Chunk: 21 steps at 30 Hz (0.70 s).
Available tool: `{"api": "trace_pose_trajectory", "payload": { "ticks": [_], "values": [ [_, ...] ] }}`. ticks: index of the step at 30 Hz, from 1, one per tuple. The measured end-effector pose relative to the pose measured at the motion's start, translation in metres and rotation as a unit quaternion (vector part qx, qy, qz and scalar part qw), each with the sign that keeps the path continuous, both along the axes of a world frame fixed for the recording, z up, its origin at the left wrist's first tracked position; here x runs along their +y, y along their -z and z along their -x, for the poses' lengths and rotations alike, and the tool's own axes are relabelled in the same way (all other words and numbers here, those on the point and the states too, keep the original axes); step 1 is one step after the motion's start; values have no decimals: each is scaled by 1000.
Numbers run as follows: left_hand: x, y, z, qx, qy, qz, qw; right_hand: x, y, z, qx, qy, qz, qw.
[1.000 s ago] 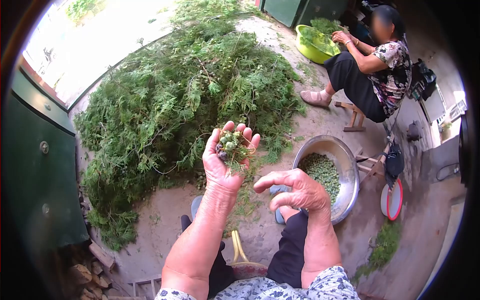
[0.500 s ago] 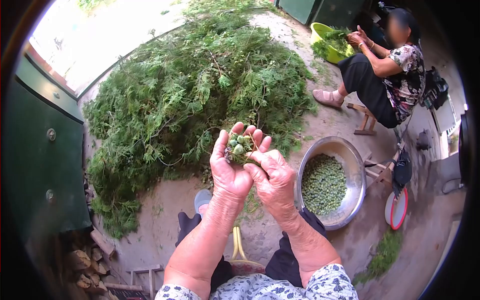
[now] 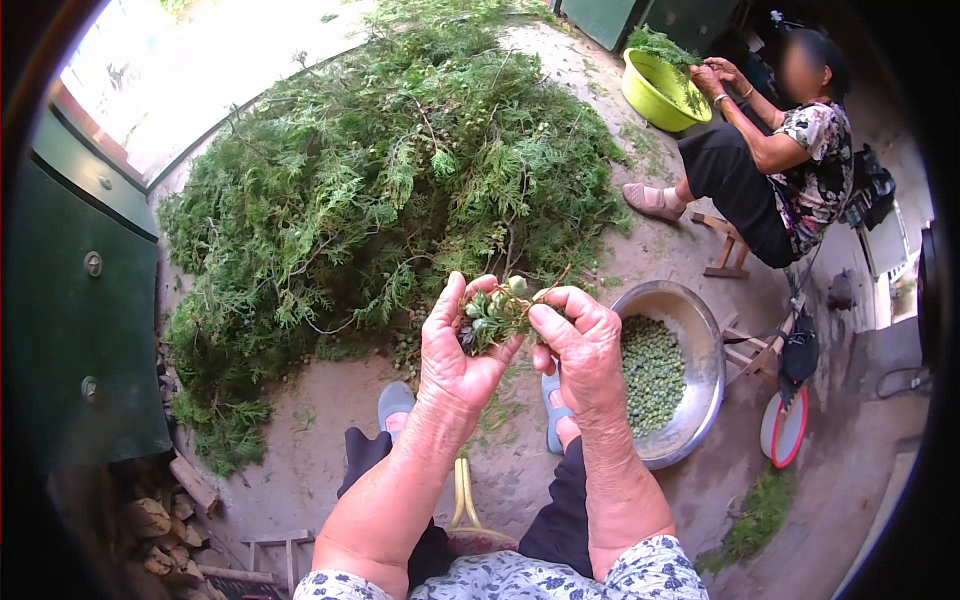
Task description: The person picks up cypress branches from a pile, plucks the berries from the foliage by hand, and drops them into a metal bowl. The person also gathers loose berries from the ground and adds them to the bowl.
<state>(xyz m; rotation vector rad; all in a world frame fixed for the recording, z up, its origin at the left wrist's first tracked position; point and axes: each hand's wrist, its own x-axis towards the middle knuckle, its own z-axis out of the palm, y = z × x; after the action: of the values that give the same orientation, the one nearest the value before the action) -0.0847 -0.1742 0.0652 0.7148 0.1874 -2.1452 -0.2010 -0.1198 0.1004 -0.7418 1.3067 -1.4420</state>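
Observation:
In front of my body, my left hand (image 3: 450, 352) is cupped round several small green cones (image 3: 478, 312) with bits of leaf among them. Fingers of my right hand (image 3: 583, 340) are closed in a pinch on a thin brown cypress twig (image 3: 545, 291), at the edge of the left palm. Just to the right of my right hand stands a metal basin (image 3: 709, 395), part filled with loose green cones (image 3: 655, 375). Beyond both hands lies a big heap of cut cypress branches (image 3: 400, 180).
A person (image 3: 765, 150) sits on a wooden stool (image 3: 727, 245) at the upper right, holding greenery over a yellow-green tub (image 3: 650, 95). Green metal doors (image 3: 90, 300) and stacked firewood (image 3: 165, 530) border the left. A red-rimmed round item (image 3: 784, 428) stands at lower right.
My right hand has shifted right and up with the twig, drawing slightly away from the left palm. The other person's greenery has risen above the tub.

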Motion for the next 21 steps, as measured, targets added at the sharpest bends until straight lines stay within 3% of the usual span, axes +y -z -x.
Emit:
{"api": "trace_pose_trajectory", "payload": {
  "ticks": [7,11,15,18,19,21],
  "values": [
    [-3,3,-1,0,50,4,999,-10,2,17,-157,-56,-23,986],
    [-5,1,-3,-10,56,3,998,-14,10,15,-158,-37,-6,987],
    [-6,4,1,-22,24,-3,999,-14,8,14,-90,56,29,994],
    [-3,3,3,-24,48,42,998,-15,6,7,200,135,10,970],
    [-1,1,4,-38,61,72,995,-15,11,7,201,136,10,970],
    [3,0,5,-40,68,99,992,-19,15,4,436,153,129,878]
  ]
}}
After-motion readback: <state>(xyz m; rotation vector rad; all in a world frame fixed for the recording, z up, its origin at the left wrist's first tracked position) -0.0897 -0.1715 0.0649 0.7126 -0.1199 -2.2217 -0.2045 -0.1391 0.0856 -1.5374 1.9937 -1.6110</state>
